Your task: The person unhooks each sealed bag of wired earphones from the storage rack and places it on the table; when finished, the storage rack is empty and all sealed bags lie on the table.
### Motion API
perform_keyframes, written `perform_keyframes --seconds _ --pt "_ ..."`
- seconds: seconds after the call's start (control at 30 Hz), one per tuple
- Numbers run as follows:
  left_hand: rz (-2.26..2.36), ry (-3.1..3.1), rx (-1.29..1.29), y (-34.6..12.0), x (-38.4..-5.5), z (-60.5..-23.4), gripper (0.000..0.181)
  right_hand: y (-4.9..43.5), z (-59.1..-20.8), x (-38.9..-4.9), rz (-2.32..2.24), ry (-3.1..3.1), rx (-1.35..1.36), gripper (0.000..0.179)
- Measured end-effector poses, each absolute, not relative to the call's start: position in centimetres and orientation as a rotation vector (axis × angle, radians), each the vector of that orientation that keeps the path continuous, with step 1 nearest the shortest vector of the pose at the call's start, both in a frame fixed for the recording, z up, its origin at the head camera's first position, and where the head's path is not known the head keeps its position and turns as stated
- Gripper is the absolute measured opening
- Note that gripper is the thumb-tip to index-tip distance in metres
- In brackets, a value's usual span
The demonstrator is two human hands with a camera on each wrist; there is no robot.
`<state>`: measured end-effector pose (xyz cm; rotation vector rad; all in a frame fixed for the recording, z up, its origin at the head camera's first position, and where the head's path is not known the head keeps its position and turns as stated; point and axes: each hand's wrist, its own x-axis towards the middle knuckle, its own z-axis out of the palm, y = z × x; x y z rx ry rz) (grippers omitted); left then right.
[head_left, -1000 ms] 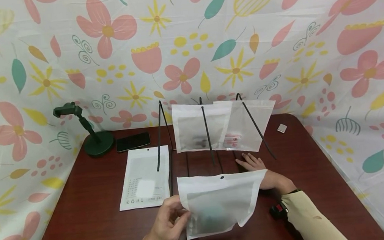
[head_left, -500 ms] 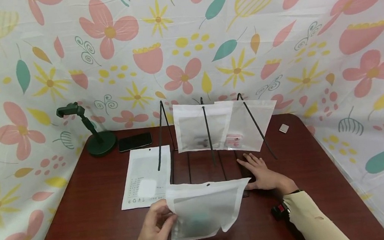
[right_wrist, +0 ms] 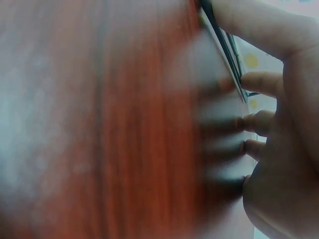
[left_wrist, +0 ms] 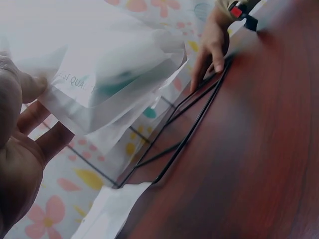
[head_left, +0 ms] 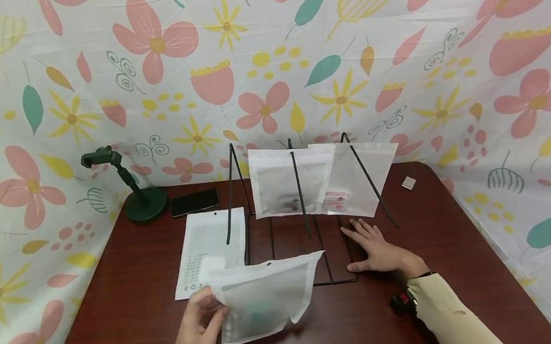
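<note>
My left hand pinches the left edge of a translucent white zip bag between thumb and fingers. The bag hangs raised over the front of the table, with something blue-green showing faintly inside. In the left wrist view, printed letters show on the bag. My right hand rests with fingers spread at the right end of a black wire rack, thumb and index fingertip right at its base wire. Two similar bags stand in the rack: one on the left with dark contents, one on the right with red-and-white contents.
Left of the rack, a white printed bag lies flat. Behind it are a black phone and a dark green phone stand. A small white square item lies at the back right. A floral cloth hangs behind the table.
My left hand has carried the bag leftward, away from the right hand, uncovering the rack's front wires. The right hand has stayed by the rack, its thumb now in view.
</note>
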<state>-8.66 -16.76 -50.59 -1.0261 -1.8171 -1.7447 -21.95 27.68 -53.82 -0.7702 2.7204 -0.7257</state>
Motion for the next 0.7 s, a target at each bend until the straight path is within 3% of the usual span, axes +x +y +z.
perform_keyframes --seconds 0.7 --pt "-1.685 -1.83 -0.916 -21.9 -9.4 -49.9 0.043 27.6 -53.6 -21.9 -0.75 2.707 -0.784 0.094"
